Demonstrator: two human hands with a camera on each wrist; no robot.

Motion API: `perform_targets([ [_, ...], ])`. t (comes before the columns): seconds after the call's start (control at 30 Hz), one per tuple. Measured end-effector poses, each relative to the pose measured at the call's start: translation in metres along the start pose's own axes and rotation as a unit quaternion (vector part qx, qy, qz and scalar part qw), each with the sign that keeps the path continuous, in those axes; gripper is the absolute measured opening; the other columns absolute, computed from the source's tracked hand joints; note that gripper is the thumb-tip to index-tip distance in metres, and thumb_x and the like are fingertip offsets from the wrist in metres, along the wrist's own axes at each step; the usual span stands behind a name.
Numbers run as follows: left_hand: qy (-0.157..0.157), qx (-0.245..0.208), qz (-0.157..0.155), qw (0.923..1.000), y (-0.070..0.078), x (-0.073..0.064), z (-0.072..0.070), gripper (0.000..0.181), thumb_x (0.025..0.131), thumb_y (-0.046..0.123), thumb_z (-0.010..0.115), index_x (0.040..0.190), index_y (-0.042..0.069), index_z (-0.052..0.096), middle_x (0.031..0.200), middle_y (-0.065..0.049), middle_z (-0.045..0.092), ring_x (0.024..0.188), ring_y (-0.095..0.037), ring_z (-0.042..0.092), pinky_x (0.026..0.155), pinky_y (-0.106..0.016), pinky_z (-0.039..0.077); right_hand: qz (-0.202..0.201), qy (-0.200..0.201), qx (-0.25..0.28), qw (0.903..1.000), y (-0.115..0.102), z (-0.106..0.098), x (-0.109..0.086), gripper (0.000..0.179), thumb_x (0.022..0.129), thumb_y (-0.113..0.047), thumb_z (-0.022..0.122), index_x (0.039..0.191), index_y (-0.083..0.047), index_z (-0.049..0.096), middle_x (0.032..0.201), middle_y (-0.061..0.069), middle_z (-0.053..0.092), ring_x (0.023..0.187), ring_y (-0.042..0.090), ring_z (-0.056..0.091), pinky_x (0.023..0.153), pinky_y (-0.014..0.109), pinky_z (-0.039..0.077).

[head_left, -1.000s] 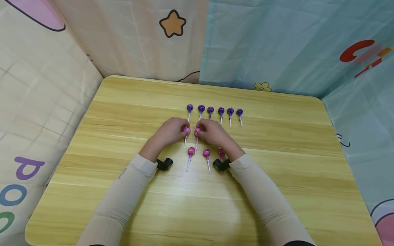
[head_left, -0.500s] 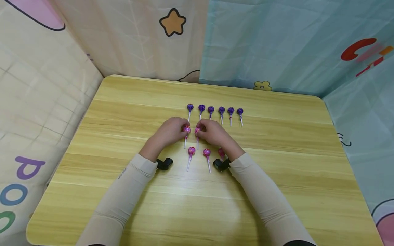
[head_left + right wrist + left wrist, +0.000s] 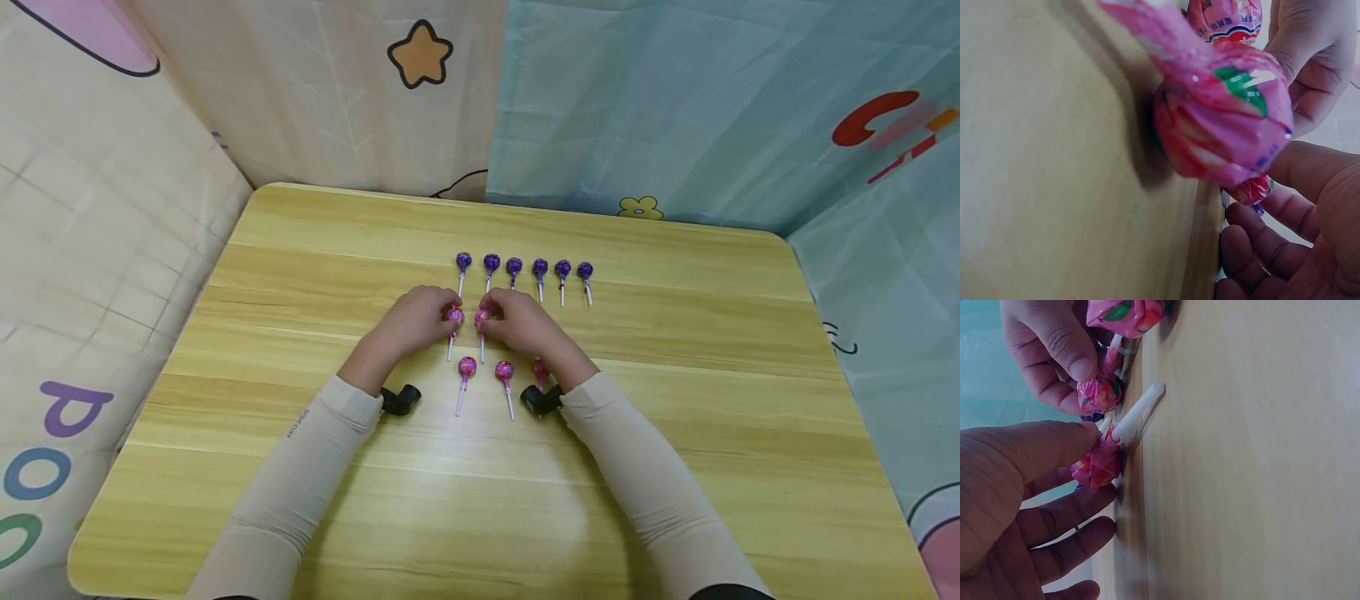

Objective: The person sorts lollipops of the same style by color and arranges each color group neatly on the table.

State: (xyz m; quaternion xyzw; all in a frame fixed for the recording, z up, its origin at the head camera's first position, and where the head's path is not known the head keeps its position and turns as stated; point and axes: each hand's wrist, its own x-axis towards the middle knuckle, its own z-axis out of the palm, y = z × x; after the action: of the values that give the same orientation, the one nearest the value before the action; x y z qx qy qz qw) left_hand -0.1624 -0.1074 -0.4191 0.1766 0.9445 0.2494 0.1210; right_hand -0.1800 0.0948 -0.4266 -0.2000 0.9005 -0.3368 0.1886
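Note:
My left hand (image 3: 415, 321) pinches the wrapped head of a pink lollipop (image 3: 454, 316) between thumb and fingers. That lollipop (image 3: 1099, 464) shows its white stick angled toward the tabletop in the left wrist view. Just to the right, my right hand (image 3: 519, 323) pinches a second pink lollipop (image 3: 482, 319) by its head, stick pointing toward me. The two lie side by side, a small gap apart, below a row of purple lollipops (image 3: 540, 268). In the right wrist view, a nearer pink lollipop (image 3: 1229, 115) partly hides the one in my right hand (image 3: 1329, 212).
Closer to me lie three more pink lollipops: a left one (image 3: 467, 368), a middle one (image 3: 505, 372), and one (image 3: 540, 372) partly covered by my right wrist. All are on a wooden table (image 3: 675, 350). Printed curtains (image 3: 637, 100) stand behind it and at both sides.

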Motion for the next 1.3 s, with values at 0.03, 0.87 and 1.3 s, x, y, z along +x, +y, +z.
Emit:
perform_targets([
  [0.03, 0.001, 0.0, 0.0, 1.0, 0.0, 0.0, 0.0, 0.032, 0.094, 0.021, 0.068, 0.121, 0.004, 0.067, 0.105, -0.01, 0.068, 0.099, -0.028, 0.061, 0.09, -0.043, 0.048, 0.0, 0.0, 0.0, 1.0, 0.0, 0.0, 0.0, 0.016, 0.094, -0.02, 0.068, 0.105, -0.009, 0.065, 0.099, 0.005, 0.065, 0.089, 0.02, 0.058, 0.08, 0.034, 0.049],
  [0.87, 0.003, 0.0, -0.001, 1.0, 0.003, -0.003, -0.002, 0.036, 0.094, 0.022, 0.068, 0.124, 0.003, 0.065, 0.111, -0.011, 0.067, 0.103, -0.03, 0.06, 0.092, -0.044, 0.047, 0.001, 0.005, 0.003, 1.0, 0.001, 0.0, -0.003, 0.023, 0.091, -0.019, 0.071, 0.111, -0.008, 0.063, 0.099, 0.005, 0.063, 0.089, 0.02, 0.057, 0.082, 0.033, 0.049],
  [1.3, 0.048, 0.001, 0.024, 0.9986, 0.001, -0.015, 0.002, 0.034, 0.093, 0.023, 0.07, 0.121, 0.004, 0.068, 0.119, -0.013, 0.065, 0.114, -0.034, 0.056, 0.102, -0.045, 0.042, -0.001, -0.002, 0.036, 0.9994, 0.006, -0.003, -0.009, 0.029, 0.092, -0.021, 0.07, 0.118, -0.008, 0.063, 0.109, 0.005, 0.065, 0.099, 0.021, 0.06, 0.091, 0.036, 0.049],
])
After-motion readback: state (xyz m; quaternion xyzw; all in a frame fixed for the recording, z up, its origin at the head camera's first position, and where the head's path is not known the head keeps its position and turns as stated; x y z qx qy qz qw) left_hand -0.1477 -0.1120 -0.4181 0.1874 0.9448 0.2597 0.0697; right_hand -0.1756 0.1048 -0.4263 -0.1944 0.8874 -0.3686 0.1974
